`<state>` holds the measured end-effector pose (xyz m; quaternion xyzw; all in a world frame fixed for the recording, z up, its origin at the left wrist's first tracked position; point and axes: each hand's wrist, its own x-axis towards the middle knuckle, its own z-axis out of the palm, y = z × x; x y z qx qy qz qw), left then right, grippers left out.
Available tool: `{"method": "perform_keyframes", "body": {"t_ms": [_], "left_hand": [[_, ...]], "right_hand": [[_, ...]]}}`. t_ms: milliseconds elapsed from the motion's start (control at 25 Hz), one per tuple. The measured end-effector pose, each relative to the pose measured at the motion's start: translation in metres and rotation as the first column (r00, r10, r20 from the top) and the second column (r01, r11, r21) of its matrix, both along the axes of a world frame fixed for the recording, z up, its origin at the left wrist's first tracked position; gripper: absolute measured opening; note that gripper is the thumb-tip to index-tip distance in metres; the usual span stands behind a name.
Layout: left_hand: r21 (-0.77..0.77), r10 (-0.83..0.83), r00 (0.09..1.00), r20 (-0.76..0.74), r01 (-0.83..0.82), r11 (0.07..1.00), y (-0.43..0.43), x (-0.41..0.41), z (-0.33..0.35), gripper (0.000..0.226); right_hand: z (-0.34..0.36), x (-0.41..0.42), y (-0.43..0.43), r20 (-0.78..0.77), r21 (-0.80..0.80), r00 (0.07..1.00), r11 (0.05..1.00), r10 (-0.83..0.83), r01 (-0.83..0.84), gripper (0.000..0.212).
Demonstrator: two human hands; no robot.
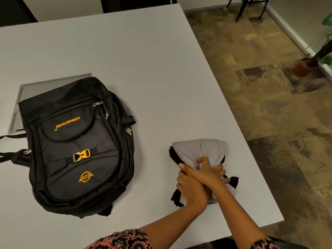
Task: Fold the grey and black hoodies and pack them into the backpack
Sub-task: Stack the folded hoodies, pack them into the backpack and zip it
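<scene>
Left hand and right hand both squeeze the grey hoodie, rolled up with the black hoodie. Folding looks nearly done. On the left, the backpack lies flat and looks zipped, so it needs opening next. The bundle sits to its right on the white tabletop. Further right are a brown floor and a plant pot.

The right hand reaches in with a bare forearm, its fingers curled tight into the grey hoodie. The left hand lies just behind those fingers, partly under the right hand. Its own fingers are mostly hidden.
</scene>
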<state>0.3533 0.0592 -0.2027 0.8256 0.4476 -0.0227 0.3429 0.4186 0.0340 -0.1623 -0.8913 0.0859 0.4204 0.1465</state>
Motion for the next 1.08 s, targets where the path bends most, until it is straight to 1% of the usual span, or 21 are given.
{"method": "perform_keyframes", "body": {"t_ms": [40,120,160,200,240,280,320,360,440,480,520,560,600,640,680,720,760,840,880,960,1080], "left_hand": [[0.026,-0.070,0.998,-0.003,0.070,0.997,-0.008,-0.002,-0.004,0.092],[-0.005,-0.276,0.960,-0.037,0.276,0.961,-0.017,-0.011,-0.007,0.104],[-0.002,-0.316,0.948,-0.043,0.316,0.949,-0.014,-0.012,-0.011,0.113],[-0.141,-0.404,0.907,-0.114,0.388,0.911,-0.007,-0.018,-0.011,0.123],[-0.244,-0.481,0.868,-0.123,0.444,0.862,-0.003,-0.025,-0.009,0.126],[-0.239,-0.507,0.851,-0.136,0.468,0.851,0.004,-0.026,-0.001,0.121],[-0.198,-0.568,0.811,-0.143,0.538,0.819,0.010,-0.026,0.005,0.113],[-0.133,-0.613,0.787,-0.069,0.601,0.788,0.014,-0.028,0.010,0.102],[-0.136,-0.712,0.700,0.053,0.712,0.689,0.036,-0.041,0.023,0.077],[-0.088,-0.730,0.675,0.112,0.738,0.669,0.049,-0.050,0.027,0.068],[-0.019,-0.733,0.666,0.141,0.742,0.670,0.066,-0.062,0.032,0.058],[0.112,-0.738,0.656,0.161,0.730,0.674,0.086,-0.074,0.030,0.049],[0.291,-0.749,0.644,0.157,0.695,0.658,0.110,-0.088,0.028,0.045],[0.438,-0.736,0.670,0.100,0.635,0.637,0.138,-0.104,0.027,0.047],[0.528,-0.673,0.739,0.026,0.561,0.637,0.168,-0.119,0.028,0.052],[0.571,-0.576,0.817,-0.033,0.488,0.660,0.200,-0.135,0.029,0.055],[0.580,-0.489,0.870,-0.068,0.433,0.690,0.232,-0.151,0.030,0.053],[0.572,-0.403,0.907,-0.121,0.396,0.718,0.282,-0.182,0.032,0.044],[0.555,-0.408,0.901,-0.151,0.418,0.719,0.300,-0.191,0.032,0.040],[0.540,-0.482,0.859,-0.172,0.491,0.684,0.320,-0.201,0.034,0.037],[0.496,-0.593,0.796,-0.125,0.567,0.657,0.334,-0.193,0.036,0.030]], "right_hand": [[0.001,0.006,0.002,-0.036,-0.014,0.999,1.000,-0.010,0.009,0.122],[0.001,0.014,0.006,-0.084,-0.073,0.996,0.997,-0.004,-0.002,0.138],[-0.001,0.016,0.008,-0.085,-0.100,0.996,0.995,0.001,-0.009,0.141],[-0.004,0.015,0.010,-0.072,-0.123,0.997,0.992,0.002,-0.011,0.141],[-0.006,0.014,0.013,-0.044,-0.141,0.999,0.990,0.002,-0.009,0.139],[-0.008,0.012,0.014,-0.007,-0.148,1.000,0.989,0.003,-0.004,0.135],[-0.009,0.008,0.013,0.027,-0.146,1.000,0.989,0.004,0.000,0.131],[-0.009,0.006,0.012,0.052,-0.135,0.999,0.991,0.000,0.007,0.128],[-0.010,0.005,0.006,0.074,-0.105,0.997,0.994,-0.017,0.025,0.124],[-0.009,0.004,0.003,0.088,-0.097,0.996,0.995,-0.019,0.027,0.121],[-0.008,0.002,0.002,0.115,-0.092,0.993,0.995,-0.015,0.025,0.117],[-0.008,0.000,0.001,0.144,-0.088,0.990,0.996,-0.010,0.023,0.112],[-0.008,-0.001,0.000,0.164,-0.084,0.986,0.996,-0.006,0.020,0.108],[-0.006,-0.003,0.001,0.173,-0.080,0.985,0.997,-0.003,0.017,0.107],[-0.005,-0.004,0.000,0.173,-0.080,0.985,0.997,0.001,0.014,0.108],[-0.004,-0.006,0.001,0.166,-0.079,0.986,0.997,0.003,0.011,0.109],[-0.002,-0.008,0.001,0.156,-0.077,0.988,0.997,0.002,0.010,0.109],[0.001,-0.014,0.005,0.138,-0.064,0.990,0.998,-0.005,0.014,0.109],[0.002,-0.019,0.009,0.125,-0.050,0.992,0.999,-0.015,0.022,0.108],[0.004,-0.035,0.022,0.099,-0.010,0.995,1.000,-0.024,0.025,0.106],[0.007,-0.060,0.048,0.070,0.058,0.997,0.998,-0.013,0.009,0.107]]}}
